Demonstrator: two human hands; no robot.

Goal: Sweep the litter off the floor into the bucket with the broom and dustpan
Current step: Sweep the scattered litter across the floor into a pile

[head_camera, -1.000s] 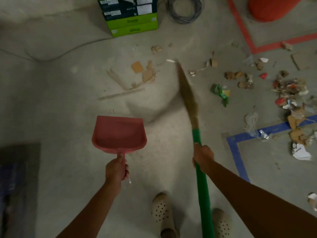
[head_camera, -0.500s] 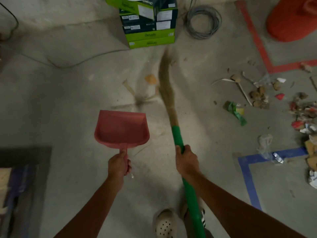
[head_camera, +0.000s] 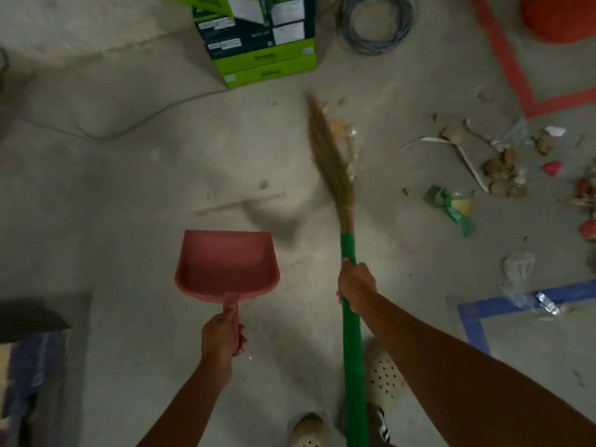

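Observation:
My left hand [head_camera: 222, 333] grips the handle of a red dustpan [head_camera: 227, 266], which hangs empty above the concrete floor. My right hand [head_camera: 354, 282] grips the green handle of a grass broom [head_camera: 332, 162]. Its blurred bristles reach forward, with tan cardboard scraps [head_camera: 342, 129] just to their right. More litter [head_camera: 503, 169] lies scattered to the right: brown lumps, a white strip, a green wrapper [head_camera: 448, 204], red bits and clear plastic [head_camera: 517, 269]. An orange-red bucket [head_camera: 561, 17] shows partly at the top right corner.
Green and black boxes [head_camera: 264, 46] stand at the top centre, with a grey cable coil [head_camera: 374, 24] beside them. Red tape [head_camera: 512, 75] and blue tape [head_camera: 474, 321] mark the floor on the right. A dark object [head_camera: 29, 366] sits at the lower left. My shoes [head_camera: 383, 375] are below.
The broom head swung left past the cardboard scraps, then back to the right, pushing them rightwards. The dustpan stayed in my left hand. The view shifted slightly.

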